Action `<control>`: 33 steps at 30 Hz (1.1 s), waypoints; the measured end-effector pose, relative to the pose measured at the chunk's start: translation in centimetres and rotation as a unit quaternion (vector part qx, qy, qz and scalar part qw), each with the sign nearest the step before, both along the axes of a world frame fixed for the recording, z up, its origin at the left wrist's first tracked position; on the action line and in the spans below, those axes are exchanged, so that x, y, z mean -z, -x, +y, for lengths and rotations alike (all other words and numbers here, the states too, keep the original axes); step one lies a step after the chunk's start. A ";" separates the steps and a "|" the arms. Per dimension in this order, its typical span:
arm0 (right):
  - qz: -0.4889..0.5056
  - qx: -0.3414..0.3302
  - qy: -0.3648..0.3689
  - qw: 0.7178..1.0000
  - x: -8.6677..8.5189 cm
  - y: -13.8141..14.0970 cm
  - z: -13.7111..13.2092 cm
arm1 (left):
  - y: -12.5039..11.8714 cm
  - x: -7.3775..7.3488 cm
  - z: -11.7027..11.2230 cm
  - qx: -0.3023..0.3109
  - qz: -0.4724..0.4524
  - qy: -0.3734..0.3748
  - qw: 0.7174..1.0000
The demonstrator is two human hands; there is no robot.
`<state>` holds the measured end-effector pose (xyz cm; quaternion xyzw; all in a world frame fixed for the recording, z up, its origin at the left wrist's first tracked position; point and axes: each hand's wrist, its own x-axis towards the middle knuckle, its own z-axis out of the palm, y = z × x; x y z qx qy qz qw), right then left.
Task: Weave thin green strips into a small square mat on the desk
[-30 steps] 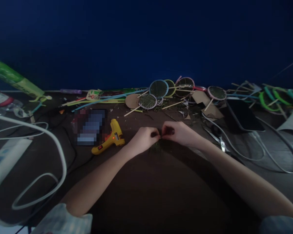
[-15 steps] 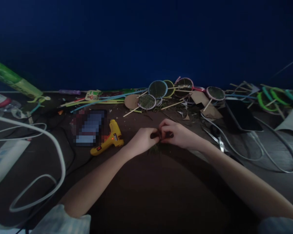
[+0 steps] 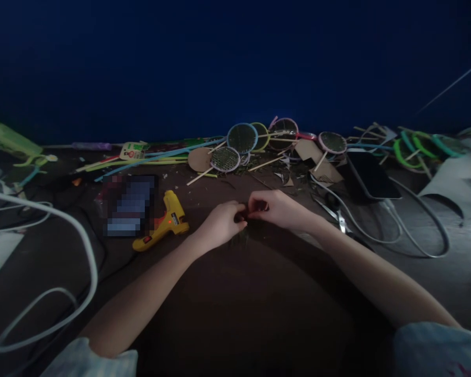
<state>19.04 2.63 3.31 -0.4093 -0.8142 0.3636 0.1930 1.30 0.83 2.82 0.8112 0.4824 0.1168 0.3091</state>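
Note:
My left hand (image 3: 222, 224) and my right hand (image 3: 277, 208) meet fingertip to fingertip over the dark table. Both are closed in a pinch. Whatever lies between the fingers is small and dark, and I cannot make it out. Left of my left hand a yellow hot glue gun (image 3: 163, 224) lies on its side, a small red light glowing on it. To the right of my right hand is a pair of scissors (image 3: 339, 219). Beyond the hands sits a round net-covered hoop with a purple rim (image 3: 225, 159) and a stick handle.
Farther back lie a blue-rimmed hoop (image 3: 242, 137), a pink-rimmed hoop (image 3: 332, 142), a cardboard disc (image 3: 200, 159) and scraps. A phone (image 3: 372, 175) with a cable rests at right. A blurred screen (image 3: 131, 206) stands left. A thick white cable (image 3: 87, 251) loops at far left.
The view has turned slightly to the right, so things sit farther left. Both hands stay together, pinching; the left fingers have loosened a little and shifted.

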 end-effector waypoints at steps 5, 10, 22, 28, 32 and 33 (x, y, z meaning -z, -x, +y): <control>-0.007 0.045 0.013 0.999 0.6 0.0 0.0 | -0.1 0.4 -0.2 -0.015 -0.031 0.015 0.999; 0.008 0.059 -0.007 0.998 1.7 0.2 0.1 | 0.1 0.6 -0.2 -0.040 -0.077 0.053 0.995; 0.009 0.077 -0.091 0.993 3.1 0.5 0.6 | 0.3 0.4 -0.3 -0.053 -0.084 0.064 0.993; -0.006 0.071 -0.058 0.996 2.7 0.2 0.7 | 1.5 -1.4 0.2 -0.020 -0.080 0.053 0.995; -0.012 0.069 -0.048 0.996 2.5 0.1 0.8 | 1.1 -1.6 -0.2 -0.027 -0.016 -0.055 0.998; -0.011 0.071 -0.049 0.996 2.6 0.1 0.9 | 0.9 -1.3 -0.3 -0.021 0.006 -0.068 0.997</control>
